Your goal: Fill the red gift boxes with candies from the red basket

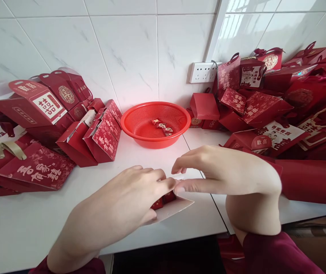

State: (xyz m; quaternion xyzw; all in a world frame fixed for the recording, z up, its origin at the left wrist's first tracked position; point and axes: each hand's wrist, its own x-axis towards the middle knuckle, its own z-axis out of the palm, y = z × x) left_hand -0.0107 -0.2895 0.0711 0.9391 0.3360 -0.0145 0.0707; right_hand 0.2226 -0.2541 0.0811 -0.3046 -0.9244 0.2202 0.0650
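Note:
A small gift box (177, 210) with a white inside stands open at the front of the white counter, with red wrapped sweets (163, 200) in it. My left hand (123, 205) is bent round its left side, the thumb near the front edge and the index finger over the opening. My right hand (222, 171) reaches in from the right. Its thumb tip touches the box's right corner, and its fingers arch above, apart from the thumb. The box's outside and far side are mostly hidden by my hands.
Behind the hands a red plastic basket (155, 142) holds several wrapped sweets (163, 127). Red gift boxes (102, 137) crowd the left, and more red boxes (261, 108) are piled at the right. A white socket strip (203, 72) is on the tiled wall (128, 45).

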